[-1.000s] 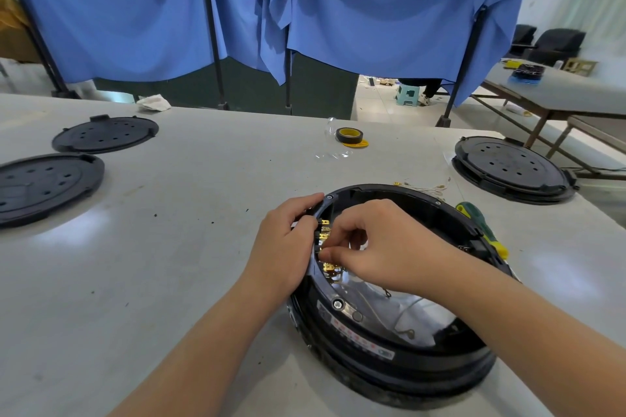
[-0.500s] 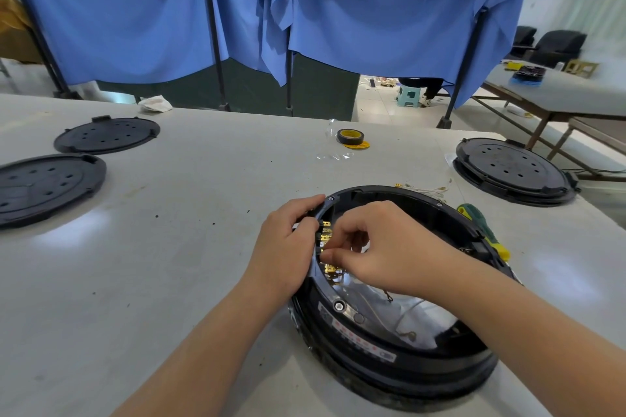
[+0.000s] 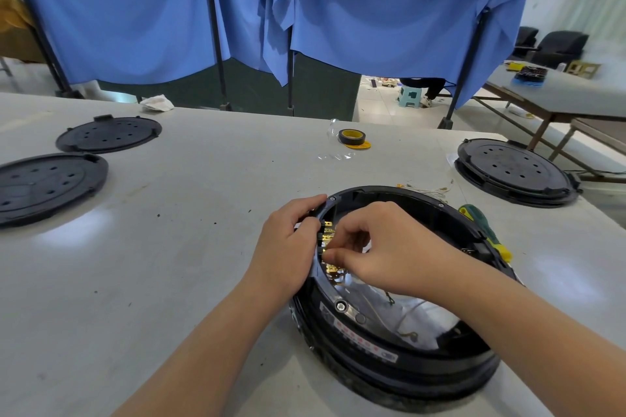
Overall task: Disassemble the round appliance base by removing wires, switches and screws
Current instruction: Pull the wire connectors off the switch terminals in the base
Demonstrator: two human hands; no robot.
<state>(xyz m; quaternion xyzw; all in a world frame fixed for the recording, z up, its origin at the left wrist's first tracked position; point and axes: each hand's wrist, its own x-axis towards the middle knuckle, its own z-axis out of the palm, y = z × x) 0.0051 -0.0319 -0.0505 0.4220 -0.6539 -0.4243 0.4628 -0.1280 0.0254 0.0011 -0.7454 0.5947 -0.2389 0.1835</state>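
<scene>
At centre frame the base (image 3: 389, 359) is steadied by the left hand (image 3: 288, 247) curled over its left rim, while the brass terminals (image 3: 328, 236), just left of the right hand (image 3: 382, 249), are pinched by its fingertips.

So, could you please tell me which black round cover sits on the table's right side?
The black round cover beyond the screwdriver; the other two lie far left.

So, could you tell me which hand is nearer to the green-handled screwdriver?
Right. The right hand works inside the round base, whose far rim borders the screwdriver; the left hand grips the opposite rim, farther away.
</scene>
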